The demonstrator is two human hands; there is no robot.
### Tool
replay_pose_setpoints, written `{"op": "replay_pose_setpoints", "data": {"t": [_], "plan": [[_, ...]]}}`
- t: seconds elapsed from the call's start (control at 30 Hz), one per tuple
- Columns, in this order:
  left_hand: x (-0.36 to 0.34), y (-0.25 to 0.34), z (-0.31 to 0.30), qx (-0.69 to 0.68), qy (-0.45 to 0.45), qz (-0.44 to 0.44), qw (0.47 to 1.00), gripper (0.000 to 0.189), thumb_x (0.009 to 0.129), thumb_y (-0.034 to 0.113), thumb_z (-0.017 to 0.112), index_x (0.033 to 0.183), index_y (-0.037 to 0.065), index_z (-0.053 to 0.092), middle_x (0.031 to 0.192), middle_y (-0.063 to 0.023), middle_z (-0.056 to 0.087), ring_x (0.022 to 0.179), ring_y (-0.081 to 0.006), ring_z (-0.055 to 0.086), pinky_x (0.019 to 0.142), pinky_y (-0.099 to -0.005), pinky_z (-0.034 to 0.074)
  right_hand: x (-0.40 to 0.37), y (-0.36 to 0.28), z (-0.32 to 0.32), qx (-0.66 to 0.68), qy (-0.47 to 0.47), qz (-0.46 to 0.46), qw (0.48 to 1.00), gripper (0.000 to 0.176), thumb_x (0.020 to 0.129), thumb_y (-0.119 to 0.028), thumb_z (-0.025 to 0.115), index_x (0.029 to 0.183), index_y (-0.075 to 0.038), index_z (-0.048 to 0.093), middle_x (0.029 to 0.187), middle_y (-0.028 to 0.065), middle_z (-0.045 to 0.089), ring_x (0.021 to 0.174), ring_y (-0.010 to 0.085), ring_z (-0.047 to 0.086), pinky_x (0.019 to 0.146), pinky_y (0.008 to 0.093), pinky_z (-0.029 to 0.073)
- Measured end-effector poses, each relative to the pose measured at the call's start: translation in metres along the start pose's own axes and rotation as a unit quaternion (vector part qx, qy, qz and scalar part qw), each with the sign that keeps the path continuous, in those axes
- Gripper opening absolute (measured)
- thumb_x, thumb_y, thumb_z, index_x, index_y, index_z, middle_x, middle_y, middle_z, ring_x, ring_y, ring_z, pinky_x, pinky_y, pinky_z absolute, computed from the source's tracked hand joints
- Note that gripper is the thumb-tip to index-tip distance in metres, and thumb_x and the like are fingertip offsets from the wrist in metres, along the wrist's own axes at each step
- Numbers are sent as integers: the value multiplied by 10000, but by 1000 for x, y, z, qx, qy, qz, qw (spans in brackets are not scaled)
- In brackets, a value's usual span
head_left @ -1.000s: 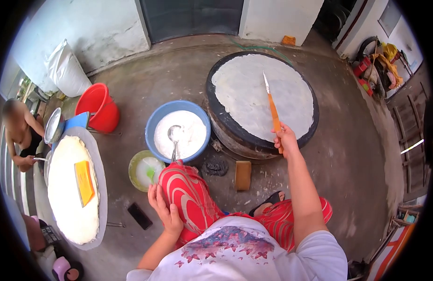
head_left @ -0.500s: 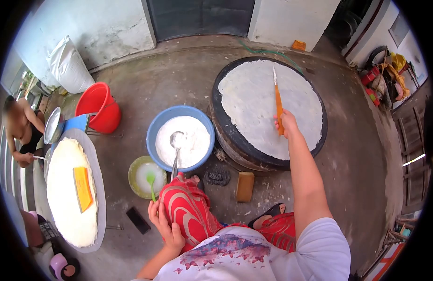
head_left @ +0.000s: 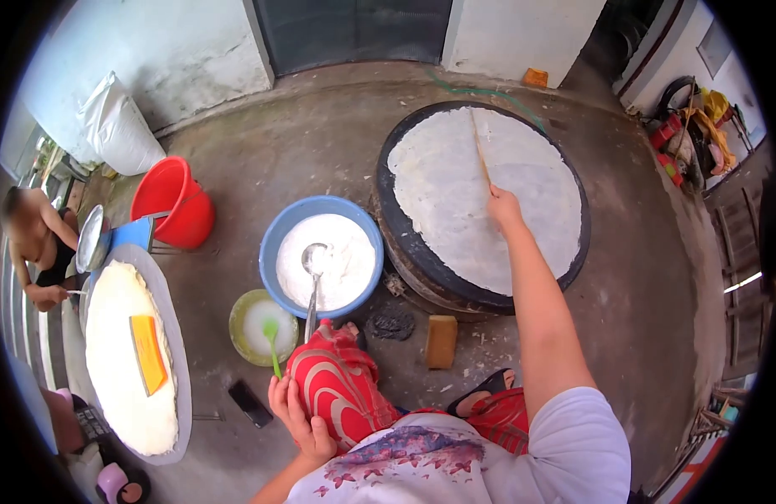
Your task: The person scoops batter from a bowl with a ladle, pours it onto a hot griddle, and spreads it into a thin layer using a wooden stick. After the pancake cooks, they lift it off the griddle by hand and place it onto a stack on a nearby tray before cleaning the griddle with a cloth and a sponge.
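Note:
My right hand [head_left: 504, 208] is closed round the handle of a long wooden spatula [head_left: 480, 155]. The blade points away from me over a thin white pancake [head_left: 531, 193], and its narrow edge now faces up. That pancake covers most of a big round black griddle [head_left: 583, 231]. My left hand [head_left: 302, 420] lies on my knee in red patterned trousers [head_left: 333, 378], fingers stretched out and holding nothing. Just beyond its fingertips, a green spoon [head_left: 271, 332] leans in a small bowl [head_left: 237, 323] of whitish liquid.
A blue basin [head_left: 266, 244] of white batter holds a metal ladle [head_left: 312, 290]. At left, a stack of pale sheets [head_left: 119, 361] carries an orange scraper [head_left: 150, 353]. Around are a red bucket [head_left: 186, 214], white sack [head_left: 119, 126], phone [head_left: 249, 403], sponge-like block [head_left: 441, 340] and another person [head_left: 44, 227].
The spatula has turned from showing its flat face to edge-on, and its tip has shifted left. My right hand moved slightly left and away. My left hand stays on the knee.

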State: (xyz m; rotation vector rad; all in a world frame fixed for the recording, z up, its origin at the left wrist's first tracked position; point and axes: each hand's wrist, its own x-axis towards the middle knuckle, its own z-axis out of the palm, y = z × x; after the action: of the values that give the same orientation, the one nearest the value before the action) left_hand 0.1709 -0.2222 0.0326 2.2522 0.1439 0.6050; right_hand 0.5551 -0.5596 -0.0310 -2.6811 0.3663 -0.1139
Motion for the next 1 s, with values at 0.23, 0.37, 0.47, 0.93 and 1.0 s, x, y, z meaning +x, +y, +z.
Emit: {"op": "replay_pose_setpoints", "data": {"t": [0.23, 0.37, 0.47, 0.93, 1.0], "plan": [[-3, -1, -2, -10, 1, 4, 1000, 563, 872, 350, 322, 1251, -65, 357, 1292, -217, 303, 1243, -375, 229, 1011, -464, 167, -63, 29, -35, 588, -80, 289, 751, 390, 909, -165, 353, 1298, -186, 341, 693, 30, 446, 424, 75, 311, 346, 194, 266], [-2, -2, -2, -24, 10, 5, 1000, 550, 851, 321, 355, 1246, -61, 357, 1278, -235, 313, 1221, -405, 239, 1001, -485, 174, -96, 8, -32, 517, -102, 228, 819, 400, 916, -150, 335, 1314, -191, 326, 724, 31, 442, 448, 67, 304, 353, 195, 260], [-2, -3, -4, -21, -1, 4, 1000, 544, 852, 314, 357, 1246, -62, 357, 1280, -233, 313, 1220, -406, 240, 1003, -485, 174, -96, 9, -22, 468, -132, 197, 851, 380, 889, -164, 387, 1267, -152, 421, 749, 90, 544, 491, 177, 480, 408, 300, 392], [-4, -7, -3, -26, 4, 20, 999, 540, 859, 323, 358, 1251, -47, 356, 1272, -221, 329, 1216, -397, 249, 1002, -485, 173, -124, 10, -9, 465, -203, 129, 852, 373, 876, -171, 422, 1248, -153, 438, 749, 115, 561, 532, 164, 505, 448, 266, 420], [-4, -7, -3, -27, 5, 20, 999, 542, 862, 328, 357, 1254, -47, 352, 1275, -218, 324, 1218, -394, 247, 1003, -482, 172, -135, 28, -26, 632, -239, 228, 701, 378, 901, -160, 387, 1279, -154, 401, 719, 90, 528, 481, 119, 446, 395, 220, 376]]}}
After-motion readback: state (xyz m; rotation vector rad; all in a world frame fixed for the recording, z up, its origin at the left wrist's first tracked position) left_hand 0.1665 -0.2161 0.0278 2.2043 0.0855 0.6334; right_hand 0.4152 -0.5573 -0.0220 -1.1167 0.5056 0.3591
